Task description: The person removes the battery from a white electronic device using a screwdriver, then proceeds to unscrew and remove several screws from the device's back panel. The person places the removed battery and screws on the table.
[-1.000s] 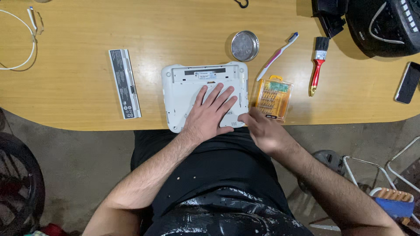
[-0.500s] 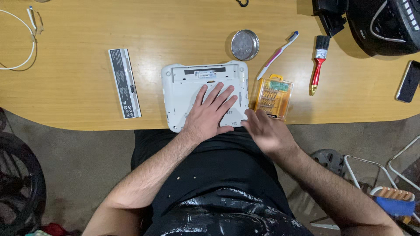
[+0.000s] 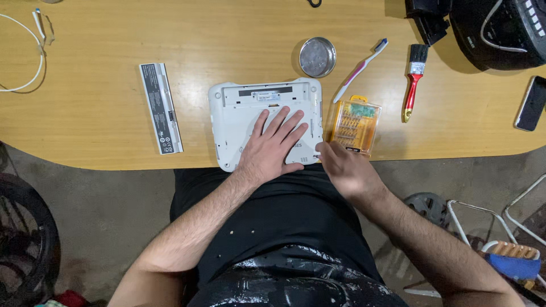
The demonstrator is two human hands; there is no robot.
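Note:
A small white laptop [image 3: 250, 108] lies bottom-up at the near edge of the wooden table [image 3: 102, 45]. My left hand [image 3: 273, 145] rests flat on its lower right part, fingers spread, holding nothing. My right hand [image 3: 344, 167] is at the laptop's near right corner. Its fingers are bunched together and their tips touch that corner. Whether they pinch a small tool is hidden. An orange see-through case of screwdriver bits [image 3: 355, 125] lies just right of the laptop, close above my right hand.
A long grey battery pack [image 3: 161, 108] lies to the left. Behind the laptop are a round metal dish [image 3: 317, 57], a toothbrush [image 3: 361, 69] and a red-handled paintbrush [image 3: 412, 85]. A phone [image 3: 532, 103], black gear [image 3: 489, 28] and a white cable [image 3: 28, 51] sit at the table's ends.
My right hand has slid left from the front of the orange case to the laptop's near right corner. My left hand and the laptop have stayed put.

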